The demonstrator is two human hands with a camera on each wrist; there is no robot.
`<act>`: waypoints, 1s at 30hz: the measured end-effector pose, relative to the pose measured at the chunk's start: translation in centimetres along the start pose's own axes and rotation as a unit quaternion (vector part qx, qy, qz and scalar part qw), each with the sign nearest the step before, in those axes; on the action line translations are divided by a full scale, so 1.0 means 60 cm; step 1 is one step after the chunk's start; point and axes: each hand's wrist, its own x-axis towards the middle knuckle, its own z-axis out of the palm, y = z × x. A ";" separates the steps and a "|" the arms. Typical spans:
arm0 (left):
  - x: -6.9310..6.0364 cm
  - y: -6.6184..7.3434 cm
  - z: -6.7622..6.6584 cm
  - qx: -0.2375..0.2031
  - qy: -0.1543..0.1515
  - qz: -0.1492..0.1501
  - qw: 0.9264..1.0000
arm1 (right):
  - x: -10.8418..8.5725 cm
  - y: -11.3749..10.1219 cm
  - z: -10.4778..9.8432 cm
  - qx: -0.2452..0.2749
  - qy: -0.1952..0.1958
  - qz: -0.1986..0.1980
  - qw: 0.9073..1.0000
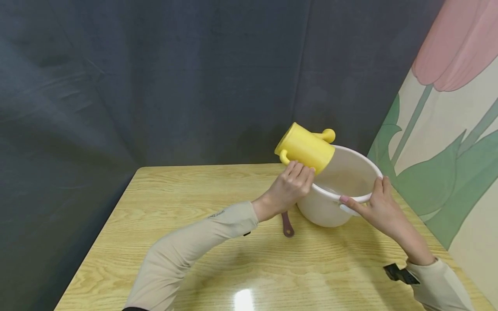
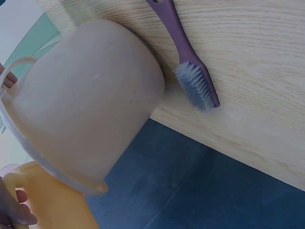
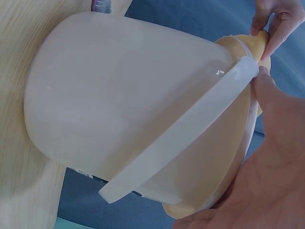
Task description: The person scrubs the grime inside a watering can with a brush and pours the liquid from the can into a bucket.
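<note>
In the head view my left hand (image 1: pixel 292 185) grips the handle of a yellow watering can (image 1: pixel 305 147). The can is tilted beside the rim of a white bucket (image 1: pixel 324 211), its round-headed spout pointing right and its wide end facing upper left. My right hand (image 1: pixel 383 211) holds the bucket's right rim, thumb at the near side. A white carrying handle (image 3: pixel 183 133) hangs across the bucket's outside in the right wrist view. Behind the left forearm lies a scrubbing brush (image 2: pixel 190 62) with a purple handle and grey bristles; only its handle end shows from the head.
The bucket stands on a wood-grain table (image 1: pixel 186 190) near its back right. A dark curtain (image 1: pixel 194 86) hangs behind. At the right is a wall (image 1: pixel 478 224) painted with a tulip and leaves.
</note>
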 end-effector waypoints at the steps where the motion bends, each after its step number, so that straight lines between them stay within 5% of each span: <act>1: 0.000 0.000 -0.001 0.000 -0.003 0.000 1.000 | 0.000 0.000 0.000 0.000 -0.001 0.001 1.000; 30: -0.009 -0.006 -0.001 -0.012 -0.019 0.005 1.000 | 0.001 0.000 0.002 0.002 0.015 -0.009 1.000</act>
